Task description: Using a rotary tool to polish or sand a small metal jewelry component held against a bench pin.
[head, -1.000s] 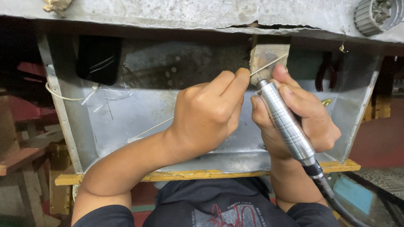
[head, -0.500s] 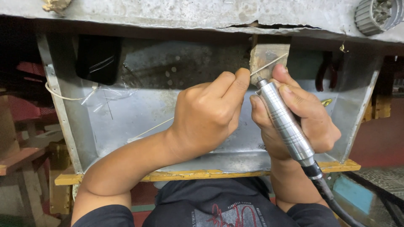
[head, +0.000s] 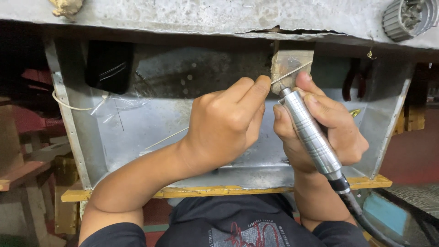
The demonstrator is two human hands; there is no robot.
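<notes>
Almost nothing has shifted over the last second: both hands sit where they were and the tool tip meets the wire at the same spot, which reads as steady, continuing work on one point rather than a new step. At the far left, a wooden bench edge (head: 18,176) shows dull and worn, and next to it rises the scuffed sheet-metal tray (head: 82,151), grey and folded, its floor dusted with filings and crossed by a crumpled bit of clear plastic film (head: 116,105); a black rectangular pouch (head: 109,66) hangs at its back wall. A yellow-painted wooden strip (head: 137,193) runs under the tray's front lip. The left hand (head: 224,126) is curled tight, thumb and forefinger pinched shut on a thin pale wire (head: 288,73), whose long tail slants down and left beneath the wrist toward the tray floor. The wire's worked end lies across a small pale wooden peg block (head: 286,61) that juts from under the rough grey bench top (head: 206,16). The right hand (head: 327,130) wraps closed around a ribbed, polished steel handpiece (head: 308,132), cylindrical, its tip touching the wire at the block; a black flexible shaft (head: 361,212) leaves its rear end. Further right, red-handled pliers (head: 350,82) hang in shadow, and a ridged metal holder (head: 409,16) stands on the top.
</notes>
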